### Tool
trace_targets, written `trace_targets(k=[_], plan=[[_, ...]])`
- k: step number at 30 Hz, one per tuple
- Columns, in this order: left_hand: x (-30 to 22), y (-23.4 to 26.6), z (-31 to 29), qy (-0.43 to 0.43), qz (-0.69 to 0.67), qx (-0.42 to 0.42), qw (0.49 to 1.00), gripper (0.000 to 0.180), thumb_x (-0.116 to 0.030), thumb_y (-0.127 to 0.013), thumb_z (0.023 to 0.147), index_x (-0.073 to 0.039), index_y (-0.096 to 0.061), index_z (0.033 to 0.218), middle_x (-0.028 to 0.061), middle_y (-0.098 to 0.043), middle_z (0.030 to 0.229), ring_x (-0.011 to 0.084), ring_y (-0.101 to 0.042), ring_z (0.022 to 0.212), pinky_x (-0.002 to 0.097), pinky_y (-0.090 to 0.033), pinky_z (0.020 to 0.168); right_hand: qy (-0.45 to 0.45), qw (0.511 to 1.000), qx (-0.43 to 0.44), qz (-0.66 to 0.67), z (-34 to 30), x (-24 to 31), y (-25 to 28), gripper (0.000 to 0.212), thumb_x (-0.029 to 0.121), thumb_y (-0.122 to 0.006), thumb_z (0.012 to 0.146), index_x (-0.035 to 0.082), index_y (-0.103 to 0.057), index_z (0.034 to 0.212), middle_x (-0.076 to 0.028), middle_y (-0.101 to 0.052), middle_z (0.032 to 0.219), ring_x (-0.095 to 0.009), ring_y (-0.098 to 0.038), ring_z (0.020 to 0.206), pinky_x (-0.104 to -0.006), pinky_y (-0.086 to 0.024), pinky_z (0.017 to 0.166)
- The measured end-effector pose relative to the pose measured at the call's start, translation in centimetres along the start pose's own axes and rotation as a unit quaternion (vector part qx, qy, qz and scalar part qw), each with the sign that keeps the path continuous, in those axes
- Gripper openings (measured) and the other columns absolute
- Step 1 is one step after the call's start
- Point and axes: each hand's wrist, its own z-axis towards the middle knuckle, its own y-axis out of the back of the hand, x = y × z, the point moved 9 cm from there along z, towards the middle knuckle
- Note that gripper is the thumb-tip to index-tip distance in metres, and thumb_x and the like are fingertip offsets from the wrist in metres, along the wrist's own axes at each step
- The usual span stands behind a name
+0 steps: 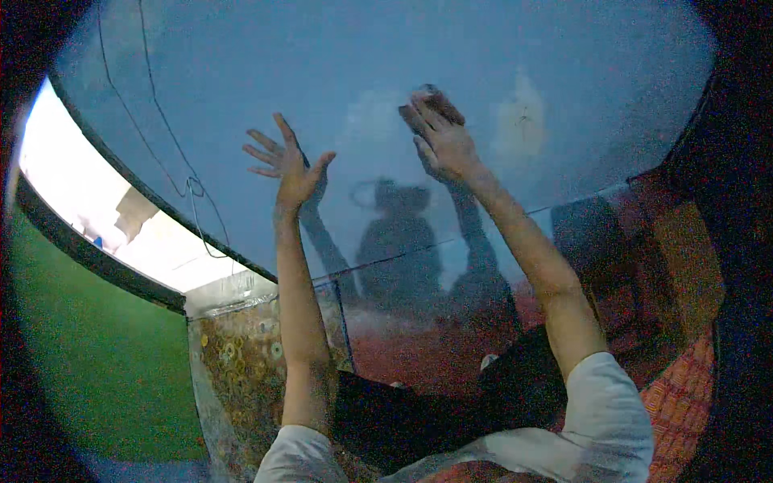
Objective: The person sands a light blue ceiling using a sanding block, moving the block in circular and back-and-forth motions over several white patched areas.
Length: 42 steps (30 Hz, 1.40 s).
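Both my arms reach up toward a large, glossy blue-grey surface (241, 48) that mirrors my arms and a dark head-and-shoulders shape. My right hand (451, 149) holds a small dark brown pad (441, 105) against the surface, its fingers lying over it. The pad's exact kind is too dim to make out. To its left, my left hand (298, 175) is open with its fingers spread and thumb out, holding nothing. It is close to the surface, but I cannot tell whether it touches.
A bent wire (193, 187) hangs at the left of the surface. Beyond lies a bright opening (153, 249), with a green wall (97, 346) below it. Patterned brown sheeting (237, 366) is at lower left. Red patterned cloth (684, 402) lies at lower right, beside my arm.
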Motion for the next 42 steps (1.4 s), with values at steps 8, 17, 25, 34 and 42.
trace_targets(k=[8, 17, 25, 34, 42], plan=[[0.2, 0.1, 0.2, -0.005, 0.017, 0.003, 1.0, 0.129, -0.066, -0.075, 0.07, -0.022, 0.013, 0.154, 0.0339, 0.036, 0.145, 0.0594, 0.035, 0.128, 0.0813, 0.014, 0.09, -0.128, 0.986, -0.096, 0.043, -0.2, -3.3, 2.8, 0.059, 0.019, -0.051, 0.091, 0.01, -0.036, 0.147, -0.016, -0.026, 0.156, -0.039, -0.022, 0.144, -0.0488, -0.019, 0.117], [0.7, -0.3, -0.2, 0.005, 0.016, 0.016, 1.0, 0.13, -0.069, -0.073, 0.069, -0.024, 0.014, 0.154, 0.0336, 0.036, 0.145, 0.0602, 0.034, 0.128, 0.0815, 0.015, 0.089, -0.076, 0.996, -0.036, -0.022, -0.8, -1.0, -0.2, 0.061, 0.014, -0.054, 0.086, 0.012, -0.039, 0.145, -0.015, -0.033, 0.153, -0.041, -0.026, 0.142, -0.0516, -0.022, 0.116], [0.2, -0.4, 0.2, -0.002, 0.022, 0.006, 1.0, 0.132, -0.072, -0.073, 0.066, -0.025, 0.013, 0.154, 0.0328, 0.035, 0.146, 0.0617, 0.033, 0.128, 0.0828, 0.011, 0.089, -0.111, 0.99, -0.078, -0.03, -2.2, -2.9, 1.0, 0.066, 0.009, -0.056, 0.08, 0.013, -0.041, 0.144, -0.015, -0.036, 0.152, -0.04, -0.028, 0.141, -0.0522, -0.021, 0.116], [0.5, 0.1, -0.2, 0.004, 0.02, 0.011, 1.0, 0.13, -0.067, -0.074, 0.069, -0.024, 0.014, 0.153, 0.0331, 0.036, 0.146, 0.0592, 0.035, 0.129, 0.0818, 0.013, 0.09, -0.06, 0.995, -0.043, 0.069, 0.0, -2.0, 0.7, 0.066, 0.01, -0.058, 0.078, 0.013, -0.044, 0.142, -0.017, -0.042, 0.146, -0.039, -0.035, 0.137, -0.0517, -0.025, 0.114], [0.6, -0.3, -0.2, -0.002, 0.012, 0.009, 1.0, 0.13, -0.068, -0.073, 0.069, -0.024, 0.015, 0.153, 0.0333, 0.036, 0.145, 0.0589, 0.036, 0.128, 0.0814, 0.013, 0.09, -0.034, 0.998, -0.027, -0.053, -2.2, -0.5, -0.5, 0.058, 0.014, -0.052, 0.088, 0.011, -0.04, 0.144, -0.017, -0.042, 0.146, -0.039, -0.038, 0.135, -0.0471, -0.032, 0.112]])
